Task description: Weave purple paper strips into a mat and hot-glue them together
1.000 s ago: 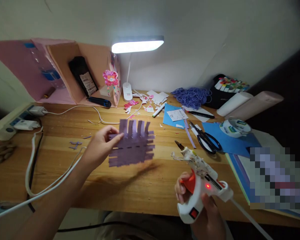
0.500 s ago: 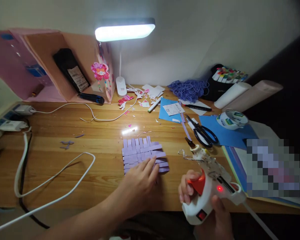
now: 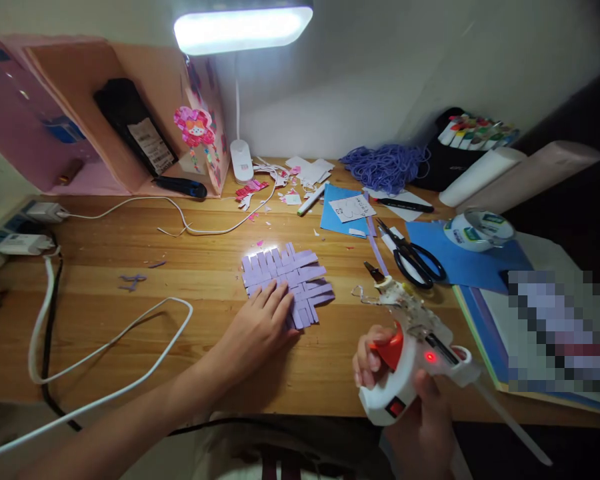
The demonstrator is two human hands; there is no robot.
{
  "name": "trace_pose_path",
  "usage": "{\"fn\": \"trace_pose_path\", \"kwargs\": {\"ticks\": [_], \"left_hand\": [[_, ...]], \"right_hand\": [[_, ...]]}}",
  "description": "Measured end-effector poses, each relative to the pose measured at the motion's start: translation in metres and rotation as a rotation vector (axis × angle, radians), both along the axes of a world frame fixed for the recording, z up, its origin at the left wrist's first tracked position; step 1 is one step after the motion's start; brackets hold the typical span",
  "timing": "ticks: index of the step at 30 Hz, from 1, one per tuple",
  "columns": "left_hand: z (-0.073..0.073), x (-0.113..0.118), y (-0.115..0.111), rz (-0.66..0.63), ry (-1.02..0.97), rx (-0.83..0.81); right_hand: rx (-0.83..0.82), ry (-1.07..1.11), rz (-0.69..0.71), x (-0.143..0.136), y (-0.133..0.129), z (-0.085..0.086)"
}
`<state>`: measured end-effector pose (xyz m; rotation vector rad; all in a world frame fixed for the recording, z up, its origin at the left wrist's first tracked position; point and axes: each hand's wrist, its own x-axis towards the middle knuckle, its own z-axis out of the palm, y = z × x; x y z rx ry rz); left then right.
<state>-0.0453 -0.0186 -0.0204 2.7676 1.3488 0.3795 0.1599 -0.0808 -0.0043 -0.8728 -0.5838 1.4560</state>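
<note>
Lying open, left hand [image 3: 260, 321] is touching woven purple strips [image 3: 296, 280]; ends [image 3: 320, 272] are jutting, seemingly loose; right hand [image 3: 427, 427] is gripping glue gun [image 3: 411, 377] (lit red).

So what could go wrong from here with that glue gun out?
The glue gun in the right hand shows a red light, so its nozzle may be hot; the left hand, flat on the woven purple paper, could get burned if the two meet.

The nozzle also points toward the black-handled scissors and the purple strip, so a drip might land on them.

The paper's loose strip ends could shift or lift before they are fixed.
</note>
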Motion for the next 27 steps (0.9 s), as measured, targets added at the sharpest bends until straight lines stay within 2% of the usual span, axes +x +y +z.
{"fn": "trace_pose_path", "kwargs": {"ticks": [4,7,9,13,19,22,27], "left_hand": [[0.010,-0.003,0.009,0.033,-0.097,-0.080],[0.016,-0.009,0.004,0.075,-0.196,-0.157],[0.016,-0.014,-0.002,0.092,-0.263,-0.219],[0.014,-0.021,-0.002,0.108,-0.418,-0.345],[0.019,-0.028,0.025,0.159,-0.538,-0.476],[0.020,-0.028,0.034,0.146,-0.554,-0.494],[0.018,-0.028,0.036,0.150,-0.575,-0.487]], "right_hand": [[-0.039,0.015,0.073,-0.001,0.004,-0.002],[-0.133,0.016,0.129,-0.003,0.002,-0.001],[-0.190,-0.028,0.117,-0.003,-0.002,0.000],[-0.281,-0.222,0.108,-0.006,-0.011,-0.002],[-0.312,-0.508,0.319,-0.016,-0.016,-0.009],[-0.360,-0.611,0.362,-0.019,-0.016,-0.009],[-0.382,-0.726,0.348,-0.025,-0.014,-0.003]]}}
